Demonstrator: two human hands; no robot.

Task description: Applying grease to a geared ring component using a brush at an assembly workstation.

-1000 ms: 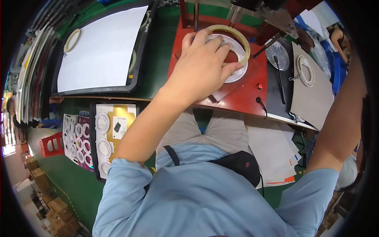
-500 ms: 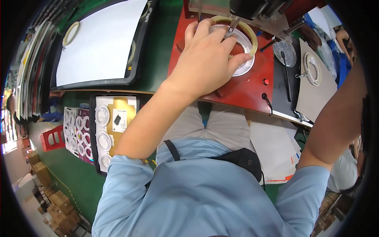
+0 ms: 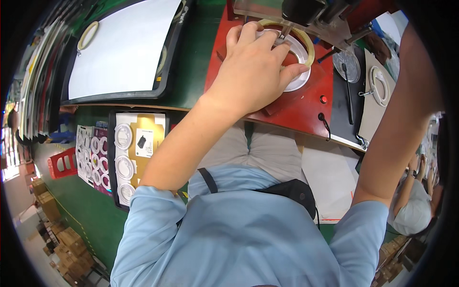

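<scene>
My left hand (image 3: 253,71) reaches over a white plastic ring (image 3: 299,84) on the red machine base (image 3: 303,112). Its fingers are bent and spread across the ring's left side, and the thumb rests at the right edge. A yellowish ring (image 3: 309,45) curves around the white one's far and right side. Just above the fingers hang the dark head (image 3: 301,9) of the machine and a clear plate (image 3: 267,10). Fingertips partly hide behind the knuckles. My right forearm (image 3: 397,115) stretches up to the far right, and the hand itself is out of sight.
Left of the base lies a white sheet (image 3: 119,52) in a black tray, with a cream ring (image 3: 88,35) on it. A red button (image 3: 323,99) sits on the base. Right are a clear dish (image 3: 353,67) and a grey board with a ring (image 3: 380,88). Another person (image 3: 413,205) is nearby.
My right arm has swung upward and inward at the right side. My left hand stays in the same place on the ring; the whole view has shifted slightly.
</scene>
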